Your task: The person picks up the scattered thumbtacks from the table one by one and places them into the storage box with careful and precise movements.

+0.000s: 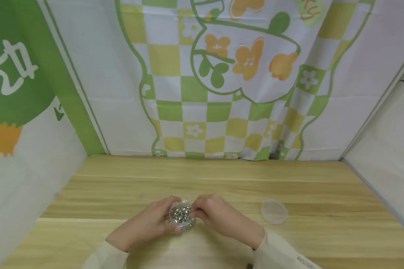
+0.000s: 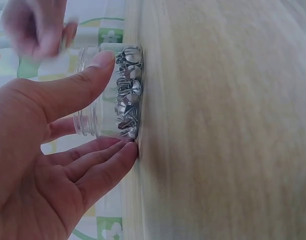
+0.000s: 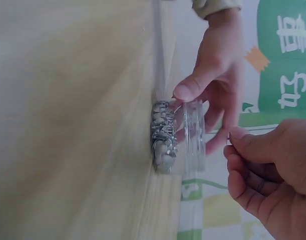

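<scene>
A clear screw-neck plastic jar (image 2: 106, 117) stands on the wooden table with a layer of silver thumbtacks (image 2: 128, 92) at its bottom. My left hand (image 1: 151, 222) holds the jar from the left, thumb on one side and fingers around the other. Just above the jar's mouth is my right hand (image 1: 219, 215). In the right wrist view its thumb and forefinger pinch a tiny metal thumbtack (image 3: 229, 138), mostly hidden by the fingertips; the other fingers are curled. The jar has no lid on it.
A round translucent lid (image 1: 274, 211) lies on the wooden table (image 1: 222, 172) to the right of the right hand. Behind the table hangs a green, yellow and white checked curtain (image 1: 195, 89), and printed cloth walls stand at both sides.
</scene>
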The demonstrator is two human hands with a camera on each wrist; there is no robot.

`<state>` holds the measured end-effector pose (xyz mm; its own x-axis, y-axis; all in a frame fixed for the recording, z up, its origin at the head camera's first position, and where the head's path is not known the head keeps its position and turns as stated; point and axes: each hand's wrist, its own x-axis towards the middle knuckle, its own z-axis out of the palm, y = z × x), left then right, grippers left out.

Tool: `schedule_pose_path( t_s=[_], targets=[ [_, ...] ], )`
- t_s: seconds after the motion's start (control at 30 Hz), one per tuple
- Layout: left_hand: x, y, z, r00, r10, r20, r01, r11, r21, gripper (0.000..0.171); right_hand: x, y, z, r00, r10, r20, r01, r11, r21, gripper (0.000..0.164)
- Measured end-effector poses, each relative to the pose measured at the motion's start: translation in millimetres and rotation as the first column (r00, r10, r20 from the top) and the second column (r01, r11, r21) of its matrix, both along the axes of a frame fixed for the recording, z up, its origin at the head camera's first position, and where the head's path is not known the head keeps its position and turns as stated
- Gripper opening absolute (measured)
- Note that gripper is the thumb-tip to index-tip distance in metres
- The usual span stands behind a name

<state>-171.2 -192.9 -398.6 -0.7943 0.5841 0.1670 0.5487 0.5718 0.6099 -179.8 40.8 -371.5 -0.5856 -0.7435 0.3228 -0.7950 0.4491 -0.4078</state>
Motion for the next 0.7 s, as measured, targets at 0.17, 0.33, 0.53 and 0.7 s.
schedule_pose_path(
  t_s=[0.17,0.33,0.53,0.7],
  targets=[
    [-0.5,-2,-0.1,1.000,-0.006,0.018,0.007,1.000,-0.016,0.062,-17.5,-28,-3.0,1.000,0.026,-0.018,-0.026,1.000,0.017,0.005],
    [-2.5,0,-2.0,0.999,-0.030,0.034,0.031,0.999,-0.015,0.059,-20.2,-34,-8.8,0.999,0.031,-0.023,-0.030,0.999,0.030,0.005],
    [-2.9,4,-2.0,1.000,-0.003,0.023,0.003,1.000,0.000,0.065,-11.3,-4,-1.6,0.998,-0.048,0.029,0.047,0.999,0.013,0.019],
    [1.0,12,-4.6,0.998,0.058,0.011,-0.058,0.998,-0.017,0.068,3.7,69,-2.4,0.980,-0.197,0.036,0.195,0.979,0.055,0.050]
  ],
)
